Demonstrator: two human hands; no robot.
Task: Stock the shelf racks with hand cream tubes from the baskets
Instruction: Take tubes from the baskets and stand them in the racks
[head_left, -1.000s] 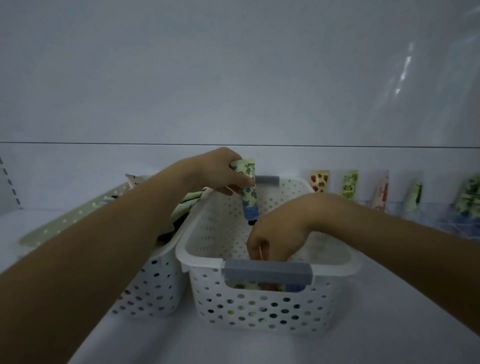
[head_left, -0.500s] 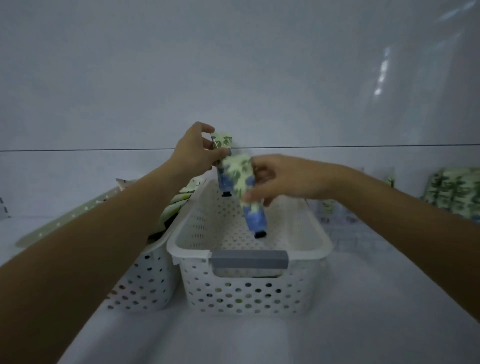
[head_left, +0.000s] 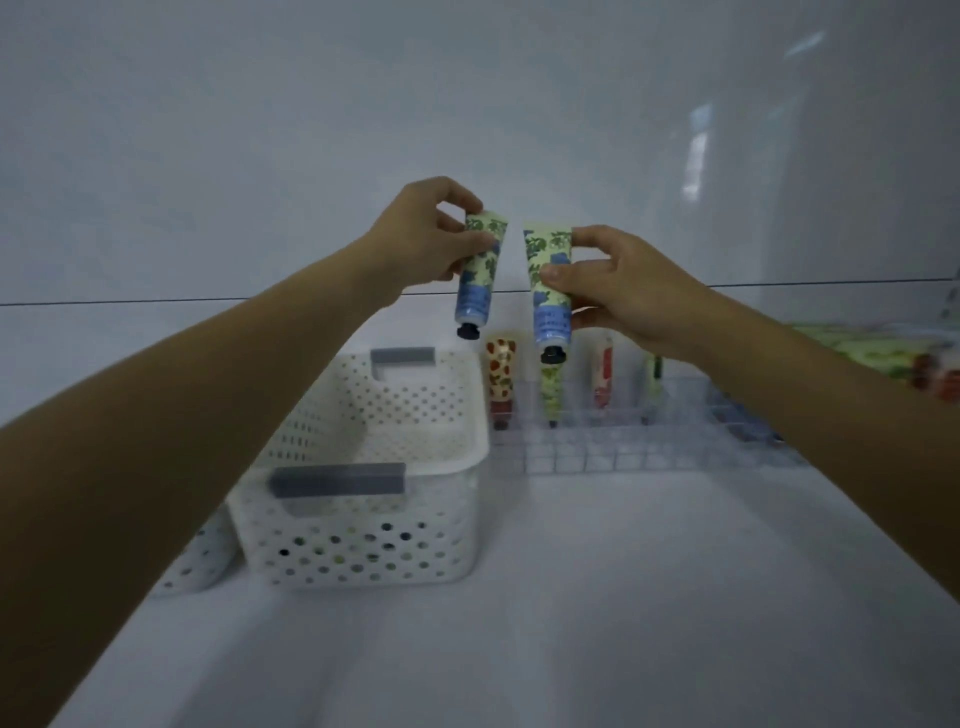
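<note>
Head view: both hands are raised over the shelf (head_left: 571, 597), each carrying one hand cream tube. The left hand (head_left: 415, 244) pinches the left tube (head_left: 480, 270) near its crimped end, thumb against fingers. The right hand (head_left: 623, 291) has thumb and fingers curled round the upper half of the right tube (head_left: 548, 291). Both tubes hang cap-down, near upright with a slight tilt, just beside each other but apart. They are in the air above the far right corner of the white basket (head_left: 467, 457) and the left end of the clear rack (head_left: 623, 447). The standing tubes (head_left: 501, 379) in the rack's back row also sit cap-down, so the held pair is probably oriented to drop into cells without re-gripping. The high grip leaves each capped end free to enter a cell first. The rack sits just beside the basket's right wall, which keeps the carry short. A second basket (head_left: 200, 561) shows partly at far left, past the left forearm. A heap of tubes (head_left: 872, 353) lies at far right, blurred. The rack's nearer rows look unfilled, though the clear plastic makes this uncertain. Judged step: carrying toward the rack, placement not yet made, stocking at an early stage.
</note>
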